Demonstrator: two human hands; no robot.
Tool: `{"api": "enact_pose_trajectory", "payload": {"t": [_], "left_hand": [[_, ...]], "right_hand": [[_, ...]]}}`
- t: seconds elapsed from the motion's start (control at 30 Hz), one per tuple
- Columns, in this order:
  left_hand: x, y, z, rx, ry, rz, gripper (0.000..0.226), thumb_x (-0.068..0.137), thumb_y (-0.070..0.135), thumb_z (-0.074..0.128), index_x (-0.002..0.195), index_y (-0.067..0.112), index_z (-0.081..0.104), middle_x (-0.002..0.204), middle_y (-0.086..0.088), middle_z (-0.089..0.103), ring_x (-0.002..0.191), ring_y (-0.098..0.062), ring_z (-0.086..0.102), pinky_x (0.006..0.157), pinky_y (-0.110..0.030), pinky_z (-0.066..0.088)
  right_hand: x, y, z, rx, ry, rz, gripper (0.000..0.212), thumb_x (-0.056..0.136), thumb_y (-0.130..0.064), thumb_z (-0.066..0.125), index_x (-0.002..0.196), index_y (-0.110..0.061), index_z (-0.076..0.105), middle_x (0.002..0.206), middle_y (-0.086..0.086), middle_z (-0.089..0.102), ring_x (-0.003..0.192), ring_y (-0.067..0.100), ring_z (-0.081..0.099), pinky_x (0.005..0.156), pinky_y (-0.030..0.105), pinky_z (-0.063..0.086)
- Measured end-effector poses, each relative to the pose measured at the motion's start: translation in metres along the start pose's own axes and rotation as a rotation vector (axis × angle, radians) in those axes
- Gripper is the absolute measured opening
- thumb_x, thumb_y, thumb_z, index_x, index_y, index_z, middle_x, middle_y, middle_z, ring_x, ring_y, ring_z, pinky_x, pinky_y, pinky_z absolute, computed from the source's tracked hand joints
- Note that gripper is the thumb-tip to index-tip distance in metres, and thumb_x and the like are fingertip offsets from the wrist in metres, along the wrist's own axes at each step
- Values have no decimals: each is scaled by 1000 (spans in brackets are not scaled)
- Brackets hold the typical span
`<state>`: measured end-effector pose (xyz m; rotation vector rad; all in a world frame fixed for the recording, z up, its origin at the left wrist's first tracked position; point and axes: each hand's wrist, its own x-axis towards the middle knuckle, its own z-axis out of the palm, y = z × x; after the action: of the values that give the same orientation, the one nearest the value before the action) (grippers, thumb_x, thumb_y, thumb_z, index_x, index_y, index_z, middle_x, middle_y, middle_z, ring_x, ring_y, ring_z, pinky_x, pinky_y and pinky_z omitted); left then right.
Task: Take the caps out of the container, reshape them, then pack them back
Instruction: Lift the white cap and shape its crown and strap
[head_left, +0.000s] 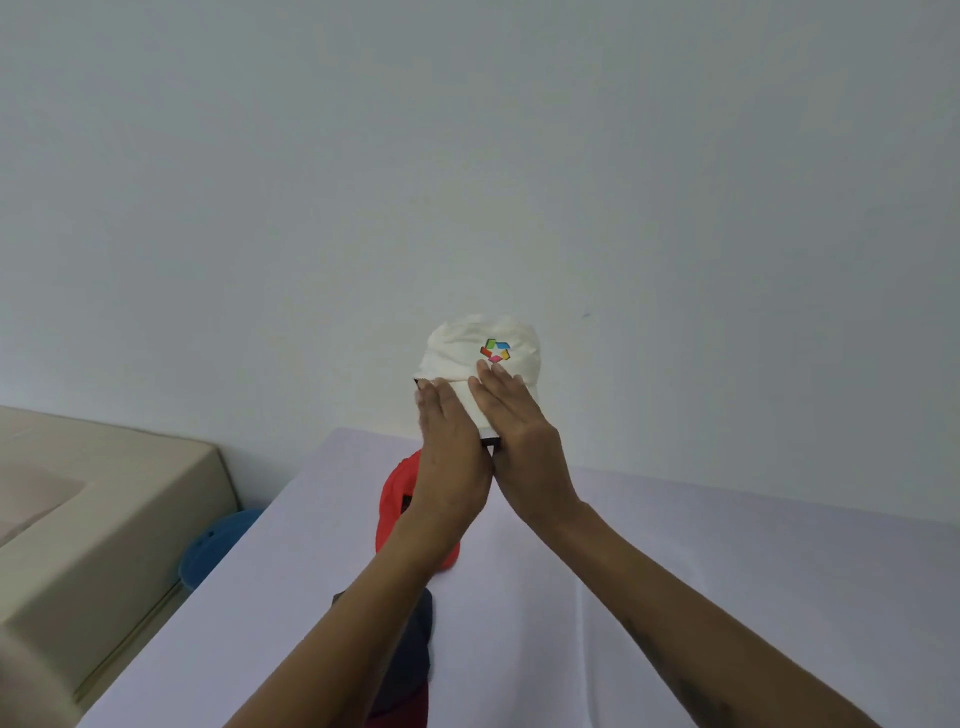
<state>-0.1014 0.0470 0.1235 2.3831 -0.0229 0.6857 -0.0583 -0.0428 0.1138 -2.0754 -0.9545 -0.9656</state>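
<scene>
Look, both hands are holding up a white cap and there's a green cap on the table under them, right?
Not quite: the cap on the table is red, not green. The head view shows it beneath the left hand and right hand, which hold up the white cap.

Soft, even daylight washes my view; faint shadows under my forearms on the desk (727, 545), edges bowed, bottom-left corner blurred.

Wall (467, 156): plain, pale grey-white, fills the upper half of the view.
Table (727, 571): covered in a pale lilac cloth, its far edge against the wall.
Bed (93, 519): beige mattress at the left, beside the table.
Stool (218, 545): blue, round, between bed and table.
Light: soft and even.
</scene>
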Motion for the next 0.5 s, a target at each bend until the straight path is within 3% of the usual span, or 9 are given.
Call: {"api": "enact_pose_trajectory", "payload": {"t": [0.07, 0.13, 0.27, 0.33, 0.43, 0.5], "left_hand": [[2, 2, 0, -234, 4, 44, 60, 89, 0, 36, 148, 3, 22, 151, -14, 35, 142, -24, 31, 117, -40, 27], [3, 6, -1, -345, 3, 8, 64, 87, -6, 36, 147, 9, 25, 148, -4, 40, 138, -14, 38, 115, -32, 32], [4, 2, -4, -165, 5, 40, 69, 88, 0, 31, 151, 2, 4, 160, -15, 8, 149, -26, 6, 121, -43, 14], [6, -5, -9, -27, -3, 54, 70, 88, -10, 32, 148, -3, -4, 158, -21, -5, 148, -31, -7, 122, -42, 3], [10, -3, -18, 64, 14, 64, 72, 88, -16, 30, 147, -5, -9, 157, -23, -12, 147, -32, -14, 121, -40, -3], [14, 3, -19, 128, -26, 9, 71, 91, -11, 34, 147, -4, -9, 157, -23, -12, 147, -33, -15, 121, -45, -4]], "right_hand": [[-1, 0, -3, 153, 38, 73, 62, 75, 21, 49, 132, -2, 52, 144, 11, 47, 140, 21, 35, 117, 37, 26], [-1, -3, -8, 290, 74, 141, 62, 75, 18, 43, 134, -3, 51, 147, 10, 44, 142, 22, 32, 118, 36, 26], [-4, -1, -5, 308, 31, 140, 67, 78, 21, 47, 141, -1, 40, 153, 12, 34, 145, 25, 25, 116, 45, 28], [-2, 4, -2, 246, -43, 103, 72, 77, 20, 43, 145, -1, 31, 156, 12, 25, 147, 24, 18, 116, 48, 25], [2, 12, -3, 122, -43, 115, 74, 78, 17, 40, 148, 0, 21, 158, 12, 18, 148, 25, 12, 116, 52, 24], [3, 14, -3, 84, -21, 118, 75, 77, 22, 44, 147, 1, 26, 156, 13, 24, 146, 28, 18, 112, 52, 33]]}}
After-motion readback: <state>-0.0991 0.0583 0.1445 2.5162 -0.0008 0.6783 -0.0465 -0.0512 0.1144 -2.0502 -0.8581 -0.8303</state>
